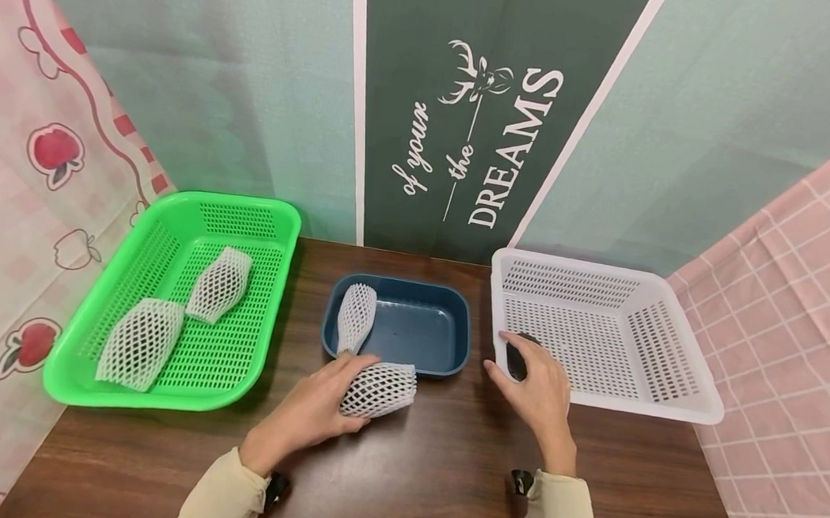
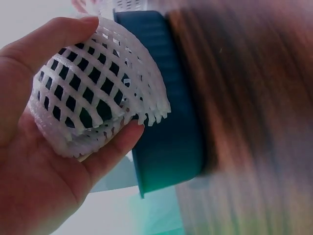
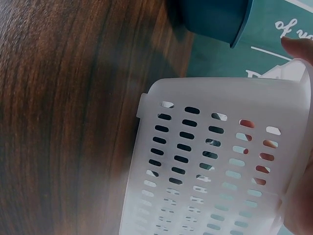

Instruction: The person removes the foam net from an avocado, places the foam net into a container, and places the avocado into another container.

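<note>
My left hand (image 1: 316, 403) grips a white foam net sleeve (image 1: 378, 390) with something dark green inside, just in front of the blue tub (image 1: 416, 364). Thumb and fingers wrap around this sleeve in the left wrist view. Another foam net (image 1: 357, 311) lies inside the tub at its left end. At the left rim of the white basket (image 1: 665, 361), my right hand (image 1: 539, 385) holds a dark, oval, avocado-like object (image 1: 517, 362) between thumb and fingers. The right wrist view shows mostly the basket's slotted side (image 3: 195, 93), which hides that object.
At the left stands a green basket (image 1: 281, 282) holding two white foam nets (image 1: 142, 344). All the containers stand on a dark wooden table (image 1: 430, 482). A printed curtain (image 1: 425, 93) hangs behind, with patterned cloths on both sides.
</note>
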`<state>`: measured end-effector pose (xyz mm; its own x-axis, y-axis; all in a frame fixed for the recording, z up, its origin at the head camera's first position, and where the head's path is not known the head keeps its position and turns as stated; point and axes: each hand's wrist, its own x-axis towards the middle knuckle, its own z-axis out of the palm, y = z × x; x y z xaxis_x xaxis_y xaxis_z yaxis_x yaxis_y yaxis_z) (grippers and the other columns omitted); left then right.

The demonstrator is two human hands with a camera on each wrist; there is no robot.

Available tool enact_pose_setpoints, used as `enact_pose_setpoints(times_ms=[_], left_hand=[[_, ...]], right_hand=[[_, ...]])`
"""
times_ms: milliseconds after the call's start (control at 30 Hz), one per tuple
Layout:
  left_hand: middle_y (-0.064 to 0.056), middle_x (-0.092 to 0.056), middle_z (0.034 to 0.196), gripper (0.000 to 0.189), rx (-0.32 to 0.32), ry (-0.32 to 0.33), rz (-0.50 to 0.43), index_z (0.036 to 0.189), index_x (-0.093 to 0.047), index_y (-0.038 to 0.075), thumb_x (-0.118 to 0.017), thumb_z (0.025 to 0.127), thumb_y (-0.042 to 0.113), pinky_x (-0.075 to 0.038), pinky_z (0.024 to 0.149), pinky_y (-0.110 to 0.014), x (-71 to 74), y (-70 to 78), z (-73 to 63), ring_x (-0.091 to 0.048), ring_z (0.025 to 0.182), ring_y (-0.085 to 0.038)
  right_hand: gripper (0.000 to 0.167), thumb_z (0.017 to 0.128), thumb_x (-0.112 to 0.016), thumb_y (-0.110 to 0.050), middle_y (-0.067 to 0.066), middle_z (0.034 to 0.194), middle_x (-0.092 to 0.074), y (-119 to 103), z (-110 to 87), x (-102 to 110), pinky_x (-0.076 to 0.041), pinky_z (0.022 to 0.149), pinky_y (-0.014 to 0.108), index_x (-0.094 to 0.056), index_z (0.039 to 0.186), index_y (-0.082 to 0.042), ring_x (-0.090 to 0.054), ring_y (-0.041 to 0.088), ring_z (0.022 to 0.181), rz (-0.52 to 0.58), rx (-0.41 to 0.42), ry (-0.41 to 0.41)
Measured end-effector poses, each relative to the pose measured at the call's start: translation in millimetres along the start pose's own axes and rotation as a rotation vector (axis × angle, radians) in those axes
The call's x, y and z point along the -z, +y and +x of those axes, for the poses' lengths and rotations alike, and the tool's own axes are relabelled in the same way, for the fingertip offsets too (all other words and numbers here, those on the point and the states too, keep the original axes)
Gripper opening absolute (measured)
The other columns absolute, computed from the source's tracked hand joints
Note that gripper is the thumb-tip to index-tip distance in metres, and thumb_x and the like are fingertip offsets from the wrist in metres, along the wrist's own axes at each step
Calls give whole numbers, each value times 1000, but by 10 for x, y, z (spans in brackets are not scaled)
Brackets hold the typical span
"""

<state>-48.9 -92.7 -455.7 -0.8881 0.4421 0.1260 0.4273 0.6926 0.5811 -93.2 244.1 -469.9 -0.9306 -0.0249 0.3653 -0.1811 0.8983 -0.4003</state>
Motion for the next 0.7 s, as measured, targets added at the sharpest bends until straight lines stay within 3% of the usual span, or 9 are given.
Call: enact_pose_setpoints(times_ms=[233,700], left_hand=[[-8,-56,137,84,-20,-98,-51,145,-45,14,-86,73,24,-50,100,-48,-166,-53,-10,-58,121,-25],[-3,-59,122,82,-58,-166,-50,144,-45,15,-86,73,24,-52,92,-46,-393,-138,-47,-61,107,-20]], right_hand=[[54,78,-78,-43,11,126,-69,-3,0,-2,-50,88,53,-67,127,-24,-64,33,115,0,0,2],[54,78,-79,-43,10,126,-69,-3,-11,-10,-51,86,52,-67,127,-24,-64,32,114,-9,2,17]])
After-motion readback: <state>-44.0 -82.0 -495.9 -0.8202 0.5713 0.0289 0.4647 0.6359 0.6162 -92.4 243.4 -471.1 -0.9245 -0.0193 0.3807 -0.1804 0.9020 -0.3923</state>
